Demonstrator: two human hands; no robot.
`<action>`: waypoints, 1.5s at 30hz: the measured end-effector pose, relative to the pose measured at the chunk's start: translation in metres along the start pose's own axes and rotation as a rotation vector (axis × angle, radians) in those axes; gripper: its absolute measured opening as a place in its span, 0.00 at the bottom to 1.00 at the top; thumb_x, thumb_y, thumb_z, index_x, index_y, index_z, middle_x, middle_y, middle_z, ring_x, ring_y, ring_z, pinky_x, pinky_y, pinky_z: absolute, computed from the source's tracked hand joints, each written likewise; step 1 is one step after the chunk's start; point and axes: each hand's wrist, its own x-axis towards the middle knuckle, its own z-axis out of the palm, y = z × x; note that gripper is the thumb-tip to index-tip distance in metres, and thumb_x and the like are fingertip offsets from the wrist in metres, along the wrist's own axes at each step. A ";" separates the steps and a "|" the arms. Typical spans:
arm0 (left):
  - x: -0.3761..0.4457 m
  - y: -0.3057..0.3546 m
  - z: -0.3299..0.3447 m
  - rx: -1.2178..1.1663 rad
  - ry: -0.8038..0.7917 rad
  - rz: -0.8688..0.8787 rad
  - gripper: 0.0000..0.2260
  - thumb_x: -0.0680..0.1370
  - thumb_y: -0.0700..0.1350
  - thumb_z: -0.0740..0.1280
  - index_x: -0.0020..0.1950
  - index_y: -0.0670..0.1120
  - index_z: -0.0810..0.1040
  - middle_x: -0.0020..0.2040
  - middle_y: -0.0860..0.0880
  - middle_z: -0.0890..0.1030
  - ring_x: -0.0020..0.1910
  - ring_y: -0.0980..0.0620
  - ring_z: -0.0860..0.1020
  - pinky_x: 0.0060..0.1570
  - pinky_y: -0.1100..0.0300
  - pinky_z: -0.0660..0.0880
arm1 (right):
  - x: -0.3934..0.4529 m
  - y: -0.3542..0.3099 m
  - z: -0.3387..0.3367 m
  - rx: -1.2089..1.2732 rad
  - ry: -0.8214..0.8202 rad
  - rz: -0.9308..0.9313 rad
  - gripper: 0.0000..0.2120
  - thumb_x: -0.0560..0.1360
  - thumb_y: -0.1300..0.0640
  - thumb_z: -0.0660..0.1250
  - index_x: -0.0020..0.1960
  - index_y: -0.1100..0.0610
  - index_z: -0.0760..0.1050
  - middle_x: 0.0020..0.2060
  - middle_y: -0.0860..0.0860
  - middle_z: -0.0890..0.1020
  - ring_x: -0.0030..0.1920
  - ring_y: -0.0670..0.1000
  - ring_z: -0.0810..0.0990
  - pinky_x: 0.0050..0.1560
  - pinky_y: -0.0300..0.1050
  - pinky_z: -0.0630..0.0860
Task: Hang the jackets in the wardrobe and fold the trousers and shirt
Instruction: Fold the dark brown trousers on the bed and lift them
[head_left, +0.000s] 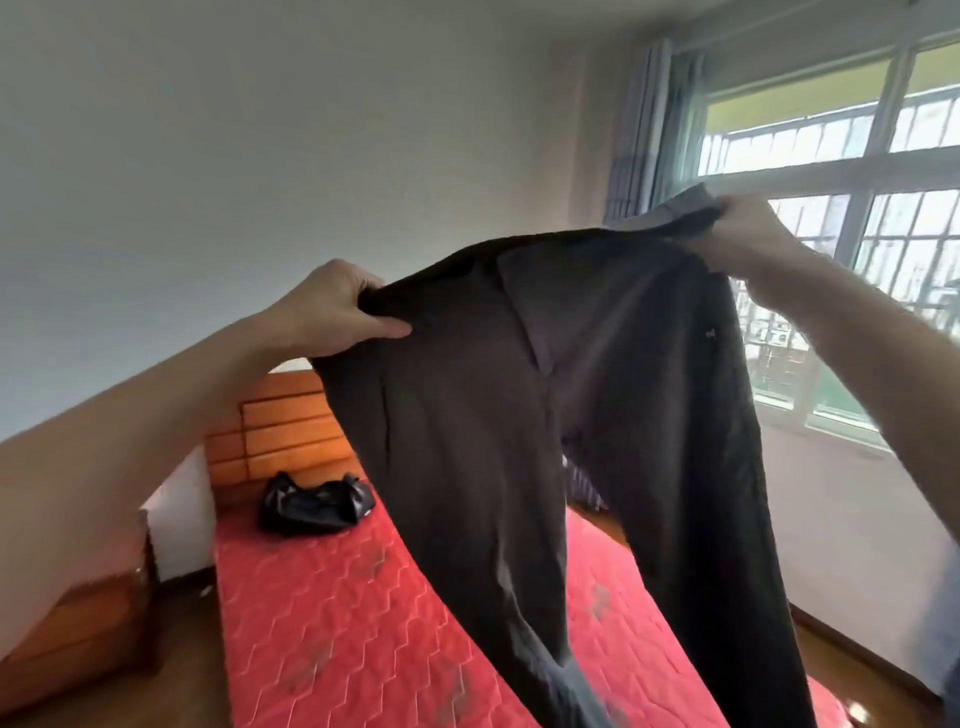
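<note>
A pair of dark trousers (561, 395) hangs spread out in the air above the bed, waistband up, both legs dangling toward the bottom of the frame. My left hand (332, 306) grips the left end of the waistband, thumb on the near side of the cloth. My right hand (748, 234) grips the right end of the waistband, held higher, in front of the window. A black jacket (314, 504) lies crumpled on the mattress near the headboard.
The bed has a red quilted mattress (337, 623) and an orange wooden headboard (291, 431). A wooden nightstand (78, 629) stands at the left. A large window (841, 218) with a curtain (644, 130) fills the right wall. Striped cloth (584, 486) shows behind the trousers.
</note>
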 end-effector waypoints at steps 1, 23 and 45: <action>0.008 0.001 -0.009 0.070 0.013 -0.008 0.08 0.73 0.47 0.81 0.43 0.45 0.86 0.39 0.46 0.86 0.38 0.52 0.84 0.40 0.56 0.80 | 0.012 0.004 0.004 0.013 0.009 0.007 0.11 0.74 0.51 0.79 0.50 0.59 0.85 0.36 0.49 0.84 0.35 0.43 0.79 0.34 0.35 0.76; 0.076 -0.004 0.033 -0.748 0.395 -0.472 0.17 0.71 0.46 0.80 0.55 0.38 0.85 0.52 0.42 0.88 0.46 0.48 0.88 0.41 0.61 0.83 | 0.129 0.215 0.085 0.671 -0.636 0.331 0.12 0.81 0.50 0.67 0.50 0.56 0.87 0.47 0.56 0.89 0.43 0.53 0.88 0.49 0.50 0.81; 0.022 -0.005 0.098 -0.539 0.459 -0.552 0.11 0.77 0.49 0.76 0.52 0.42 0.86 0.47 0.46 0.89 0.44 0.52 0.88 0.43 0.58 0.81 | 0.092 0.269 0.113 0.777 -0.458 0.227 0.19 0.70 0.39 0.80 0.51 0.52 0.88 0.47 0.57 0.89 0.46 0.55 0.89 0.41 0.44 0.84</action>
